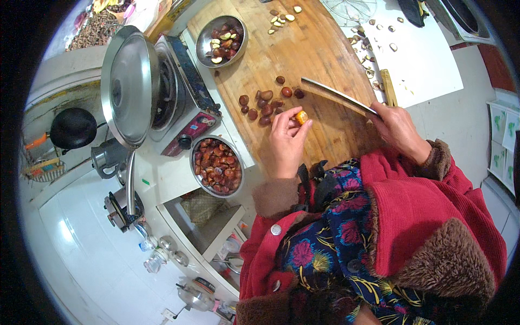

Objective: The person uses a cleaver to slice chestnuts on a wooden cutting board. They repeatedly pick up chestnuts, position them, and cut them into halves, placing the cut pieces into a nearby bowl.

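Between its thumb and fingertips, my left hand [289, 136] holds an orange-yellow chestnut [301, 117] above a wooden cutting board [325, 53]. My right hand [394, 124] grips a knife [339, 94], whose blade points up and left over the board. Whole brown chestnuts [266, 96] lie in a loose group just beyond my left hand. Cut pale chestnut pieces [289, 18] lie at the board's far end. A steel bowl [242, 44] with brown chestnuts and pale pieces stands on the board's left side. Another steel bowl [243, 178], full of reddish-brown chestnuts, stands left of my left hand.
A gas stove [195, 122] stands left of the board, with a large lidded pan [130, 89] on it. Shell scraps [370, 74] lie along the board's right edge and on a white sheet [422, 61]. A round wire rack [351, 10] lies at the far right.
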Motion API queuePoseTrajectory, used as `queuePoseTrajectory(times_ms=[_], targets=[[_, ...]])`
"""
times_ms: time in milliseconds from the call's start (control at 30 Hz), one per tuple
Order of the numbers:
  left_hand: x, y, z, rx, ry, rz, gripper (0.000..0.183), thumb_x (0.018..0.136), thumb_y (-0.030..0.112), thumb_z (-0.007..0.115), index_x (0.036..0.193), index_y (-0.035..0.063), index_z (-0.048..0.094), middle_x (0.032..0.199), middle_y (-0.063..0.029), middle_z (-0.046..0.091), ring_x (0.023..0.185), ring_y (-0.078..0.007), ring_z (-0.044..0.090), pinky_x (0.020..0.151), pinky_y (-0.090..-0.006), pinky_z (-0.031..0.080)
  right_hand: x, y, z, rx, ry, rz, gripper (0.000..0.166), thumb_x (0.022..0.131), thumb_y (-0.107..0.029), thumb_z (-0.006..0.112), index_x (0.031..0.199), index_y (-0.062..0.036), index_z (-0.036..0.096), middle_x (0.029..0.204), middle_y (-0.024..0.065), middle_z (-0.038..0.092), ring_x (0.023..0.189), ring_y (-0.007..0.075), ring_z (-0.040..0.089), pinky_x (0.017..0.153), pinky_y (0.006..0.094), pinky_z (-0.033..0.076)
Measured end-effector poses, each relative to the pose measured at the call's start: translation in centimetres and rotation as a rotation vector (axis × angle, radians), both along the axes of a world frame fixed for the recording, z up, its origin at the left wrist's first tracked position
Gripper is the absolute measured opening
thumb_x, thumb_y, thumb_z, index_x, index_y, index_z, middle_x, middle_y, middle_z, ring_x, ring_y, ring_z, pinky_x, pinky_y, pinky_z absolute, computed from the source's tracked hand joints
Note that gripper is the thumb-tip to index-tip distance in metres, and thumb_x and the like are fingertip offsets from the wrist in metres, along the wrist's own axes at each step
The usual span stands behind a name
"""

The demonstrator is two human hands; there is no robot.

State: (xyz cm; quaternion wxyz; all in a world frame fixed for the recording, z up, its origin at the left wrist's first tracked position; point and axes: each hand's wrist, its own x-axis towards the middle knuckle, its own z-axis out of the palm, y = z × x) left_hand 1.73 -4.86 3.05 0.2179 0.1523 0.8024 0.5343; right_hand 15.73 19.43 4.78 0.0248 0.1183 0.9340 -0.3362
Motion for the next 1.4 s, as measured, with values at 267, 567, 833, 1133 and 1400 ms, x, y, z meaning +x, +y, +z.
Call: queuePoseTrajectory(times_ms=[267, 567, 833, 1133, 1400], targets=[[2.0, 2.9, -0.9, 0.057, -0.086, -0.062, 0.042, 0.08, -0.003, 0.074, 0.12, 0.0018, 0.061, 0.109, -0.0061, 0.053, 0.085, -0.0133, 0.063, 0.078, -0.0244, 0.055, 4.4, 1.4, 1.4, -0.012, -0.163, -0.135, 0.013, 0.091, -0.014, 0.06, 0.099, -0.0049, 0.056, 0.07, 0.0213, 0.06, 0.067, 0.0416, 0.061, 0.059, 0.049, 0.047], [3.0, 4.4, -1.9, -0.278, 0.313, -0.188, 0.041, 0.077, 0.015, 0.08, 0.112, 0.0036, 0.063, 0.097, -0.0094, 0.058, 0.075, -0.0189, 0.061, 0.069, -0.0315, 0.052, 5.3, 0.7, 0.4, -0.005, -0.154, -0.153, 0.01, 0.092, -0.014, 0.057, 0.096, -0.0053, 0.053, 0.072, 0.0194, 0.062, 0.067, 0.041, 0.061, 0.058, 0.0486, 0.048], [2.5, 3.4, -1.8, -0.211, 0.73, -0.471, 0.028, 0.079, 0.005, 0.07, 0.107, 0.0048, 0.068, 0.105, -0.0129, 0.062, 0.097, -0.0302, 0.06, 0.08, -0.0387, 0.051, 4.5, 0.6, 4.6, 0.063, -0.265, 0.003, 0.012, 0.083, -0.007, 0.056, 0.094, -0.0046, 0.051, 0.068, 0.0192, 0.06, 0.064, 0.0389, 0.062, 0.057, 0.047, 0.05], [2.9, 2.9, -2.8, -0.267, 0.782, -0.455, 0.03, 0.069, 0.002, 0.064, 0.098, 0.004, 0.07, 0.104, -0.0123, 0.066, 0.099, -0.0335, 0.064, 0.077, -0.0392, 0.055, 2.3, 0.4, 7.9, 0.09, -0.402, 0.217, 0.014, 0.082, -0.007, 0.053, 0.091, -0.0004, 0.045, 0.074, 0.0165, 0.06, 0.068, 0.0372, 0.065, 0.057, 0.0462, 0.052], [2.8, 3.0, -2.5, -0.267, 0.698, -0.443, 0.025, 0.071, -0.001, 0.069, 0.095, 0.0046, 0.071, 0.1, -0.0126, 0.067, 0.093, -0.0345, 0.063, 0.081, -0.0415, 0.052, 1.5, 0.7, 8.0, 0.112, -0.45, 0.258, 0.014, 0.082, -0.007, 0.053, 0.092, -0.0003, 0.045, 0.073, 0.0169, 0.06, 0.067, 0.0363, 0.065, 0.056, 0.0453, 0.053]])
